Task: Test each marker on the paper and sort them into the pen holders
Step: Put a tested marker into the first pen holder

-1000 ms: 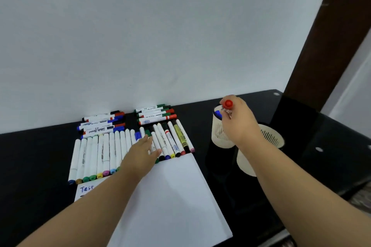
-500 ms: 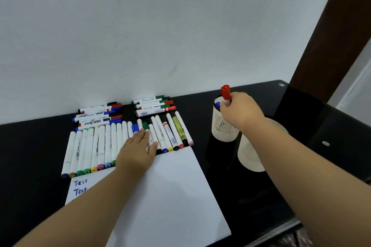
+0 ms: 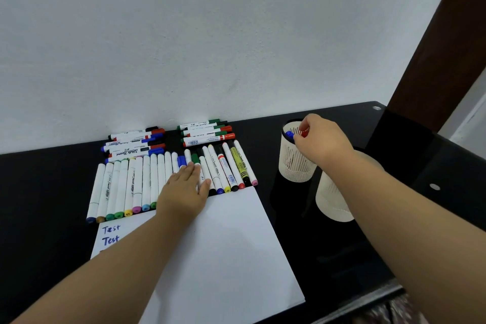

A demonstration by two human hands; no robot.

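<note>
My right hand [image 3: 322, 141] is over the far white mesh pen holder [image 3: 295, 163] and pinches a red-capped marker [image 3: 304, 133] that stands low inside it, beside a blue-capped marker [image 3: 289, 134]. A second white pen holder [image 3: 332, 202] stands nearer, partly hidden by my right forearm. My left hand [image 3: 185, 189] rests flat with straight fingers on the row of white markers [image 3: 131, 187] at the top edge of the white paper [image 3: 223, 244]. The paper shows "Test" written twice in blue [image 3: 111, 234].
More markers lie in the row to the right [image 3: 231, 168]. Two stacks of whiteboard markers, one at the left [image 3: 134, 143] and one at the right [image 3: 206, 132], lie against the white wall. The black table [image 3: 39, 192] ends at the right near a dark wooden post [image 3: 434, 47].
My right hand has lowered the red-capped marker into the far pen holder; its cap stood above the rim before. My left hand has stayed on the marker row.
</note>
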